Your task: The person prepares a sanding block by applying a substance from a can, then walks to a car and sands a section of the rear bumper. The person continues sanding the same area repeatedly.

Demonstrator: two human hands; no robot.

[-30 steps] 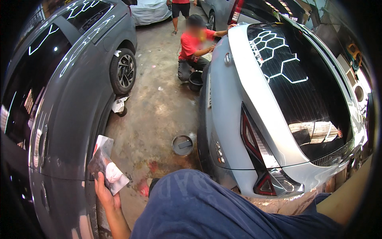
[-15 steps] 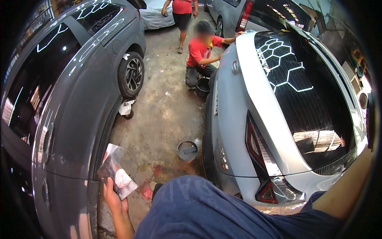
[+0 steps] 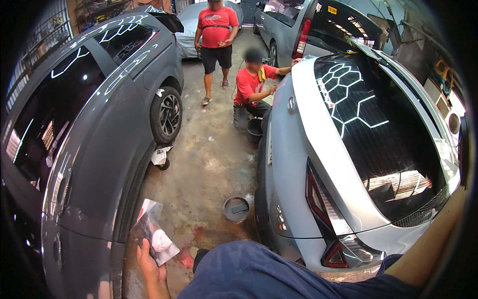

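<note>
Low at the left, my left hand grips a bent, glossy sheet of paper, dark grey with a pale patch; its fingers are partly behind the sheet. The sheet is held beside the dark grey car's lower side, and I cannot tell whether they touch. My right forearm reaches up along the right edge, next to the rear of a silver car. Its hand lies outside the picture.
A round pan with a dark block sits on the floor between the cars. A person in red crouches by the silver car's rear, near a black bucket. Another person stands farther back. Paper lies by the dark car's wheel.
The view has tilted up, so everything sits a little lower. The person at the back has come nearer. My left hand still holds the sheet.
</note>
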